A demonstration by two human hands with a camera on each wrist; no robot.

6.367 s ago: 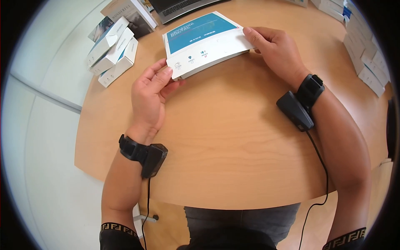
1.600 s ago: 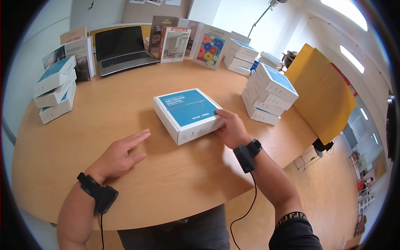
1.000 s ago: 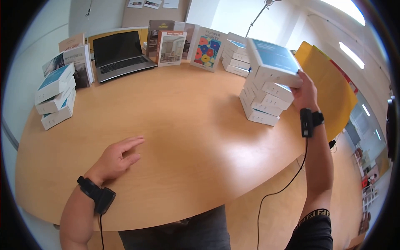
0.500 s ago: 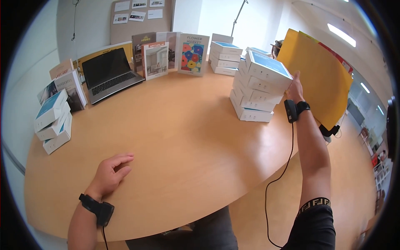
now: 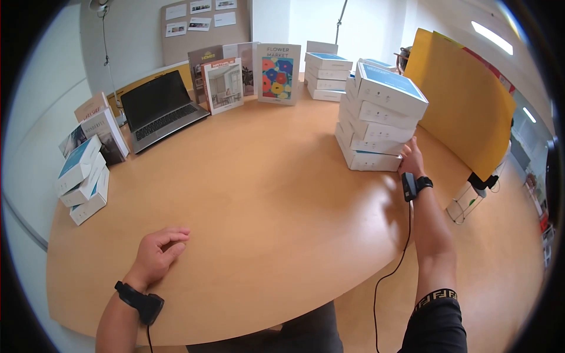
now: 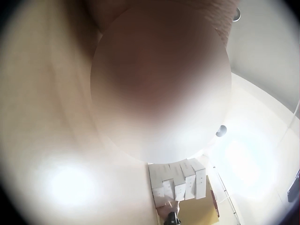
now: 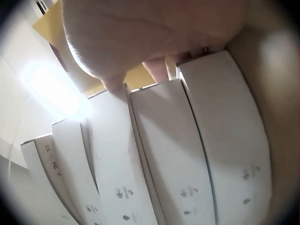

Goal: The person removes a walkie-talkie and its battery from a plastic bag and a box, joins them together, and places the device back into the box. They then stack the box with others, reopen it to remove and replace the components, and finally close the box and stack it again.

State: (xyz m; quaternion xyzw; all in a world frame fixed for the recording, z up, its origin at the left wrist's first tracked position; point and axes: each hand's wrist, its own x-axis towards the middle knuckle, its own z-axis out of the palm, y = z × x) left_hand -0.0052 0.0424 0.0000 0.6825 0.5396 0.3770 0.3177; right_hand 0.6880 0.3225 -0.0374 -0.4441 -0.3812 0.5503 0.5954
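A tall stack of white boxes [image 5: 376, 130] with blue labels stands at the right of the table. Its top box [image 5: 393, 89] sits slightly askew over the ones below. My right hand [image 5: 412, 159] is at the stack's right side, low down. In the right wrist view, the fingers [image 7: 157, 69] reach along the side edges of the lower boxes [image 7: 168, 140], with the fingertips partly hidden behind them. My left hand [image 5: 158, 254] rests on the table at the front left, fingers loosely bent and holding nothing. A blurred surface covers most of the left wrist view.
A shorter box stack [image 5: 88, 182] leans at the left by standing books [image 5: 106, 132]. Behind are a laptop [image 5: 159, 112], a flower-cover book [image 5: 278, 75] and another box stack [image 5: 327, 76]. A yellow panel [image 5: 462, 103] stands beyond the right edge.
The box first held in both hands was carried by my right hand onto the right stack and let go. That hand then slid down the stack's side. My left hand drew back onto the table.
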